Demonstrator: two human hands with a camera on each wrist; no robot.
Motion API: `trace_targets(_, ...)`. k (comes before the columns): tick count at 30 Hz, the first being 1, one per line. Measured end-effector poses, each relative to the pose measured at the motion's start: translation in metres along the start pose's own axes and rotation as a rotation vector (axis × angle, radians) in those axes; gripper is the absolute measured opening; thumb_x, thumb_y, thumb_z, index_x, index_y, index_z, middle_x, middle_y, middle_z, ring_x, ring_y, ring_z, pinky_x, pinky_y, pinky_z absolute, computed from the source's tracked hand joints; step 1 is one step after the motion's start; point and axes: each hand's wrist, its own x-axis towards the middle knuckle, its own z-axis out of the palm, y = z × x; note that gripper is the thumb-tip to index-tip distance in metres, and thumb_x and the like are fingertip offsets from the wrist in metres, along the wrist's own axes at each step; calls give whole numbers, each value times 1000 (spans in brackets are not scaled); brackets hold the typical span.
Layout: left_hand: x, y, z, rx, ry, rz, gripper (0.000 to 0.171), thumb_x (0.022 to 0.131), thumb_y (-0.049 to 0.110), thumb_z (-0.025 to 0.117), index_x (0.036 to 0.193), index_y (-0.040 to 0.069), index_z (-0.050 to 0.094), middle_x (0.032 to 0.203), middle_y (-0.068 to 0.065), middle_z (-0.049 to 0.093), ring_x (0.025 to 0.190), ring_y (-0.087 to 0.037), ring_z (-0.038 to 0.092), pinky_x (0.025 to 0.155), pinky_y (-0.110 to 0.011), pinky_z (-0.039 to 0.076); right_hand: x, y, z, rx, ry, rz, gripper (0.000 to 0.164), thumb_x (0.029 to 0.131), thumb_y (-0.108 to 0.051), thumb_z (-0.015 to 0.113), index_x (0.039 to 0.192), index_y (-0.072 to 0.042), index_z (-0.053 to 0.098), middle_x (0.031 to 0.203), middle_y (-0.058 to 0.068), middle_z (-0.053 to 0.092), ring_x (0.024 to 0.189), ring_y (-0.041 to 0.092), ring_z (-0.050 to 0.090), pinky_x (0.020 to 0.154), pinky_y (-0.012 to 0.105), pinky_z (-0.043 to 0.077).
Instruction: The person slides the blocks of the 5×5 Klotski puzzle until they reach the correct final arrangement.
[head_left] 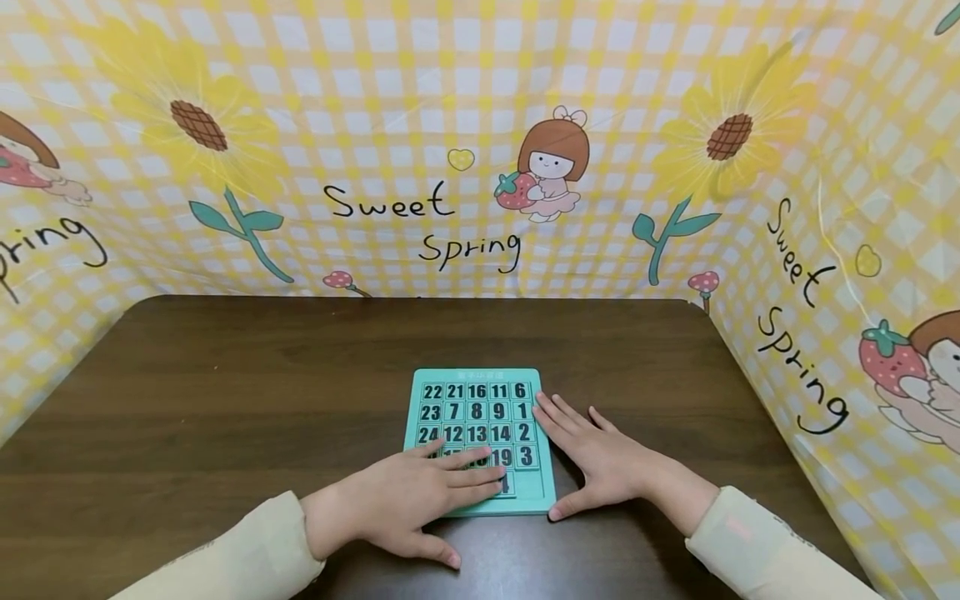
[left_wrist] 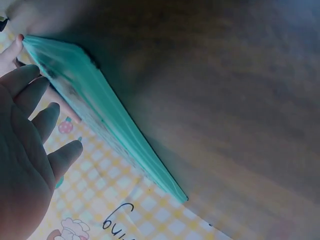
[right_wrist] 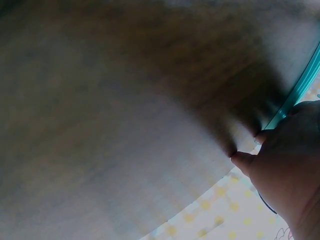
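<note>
A mint-green sliding number puzzle (head_left: 547, 492) lies flat on the table, its numbered tiles in rows. The top row reads 22, 21, 16, 11, 6, and a bare slot shows at the bottom right corner. Spread and fairly straight, the fingers of my left hand (head_left: 420, 496) lie over the puzzle's lower left tiles and hide several of them. My right hand (head_left: 603, 458) rests along the right edge, fingertips against the frame and thumb by the lower right corner. In the left wrist view the left hand (left_wrist: 25, 135) appears beside the puzzle's green rim (left_wrist: 125, 120).
The dark brown wooden table (head_left: 225, 400) has rounded far corners. Behind it and at both sides hangs a yellow checked cloth (head_left: 360, 100) printed with sunflowers, girl figures and the words "Sweet Spring".
</note>
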Motion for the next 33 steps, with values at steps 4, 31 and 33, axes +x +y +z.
trace_targets(4, 2, 1, 2, 40, 20, 9, 82, 94, 73, 38, 158, 22, 29, 164, 6, 29, 154, -20, 22, 112, -58, 38, 0, 0, 0, -6, 4, 0, 124, 74, -81, 63, 162, -16, 3, 169, 1, -6, 157, 28, -2, 117, 71, 13)
trace_targets(31, -2, 0, -11, -17, -9, -43, 84, 94, 72, 40, 159, 22, 26, 166, 7, 22, 155, -19, 19, 116, -59, 31, 0, 2, 1, 3, 2, 5, 125, 73, -81, 63, 162, -16, 4, 169, 1, -6, 157, 28, -2, 116, 71, 12)
trace_targets(33, -11, -1, -12, -32, -8, -61, 83, 94, 72, 40, 159, 21, 28, 166, 6, 24, 154, -21, 20, 115, -59, 33, -1, 2, 1, 2, 3, 3, 125, 73, -81, 63, 162, -16, 4, 169, 2, -6, 157, 29, -2, 116, 71, 12)
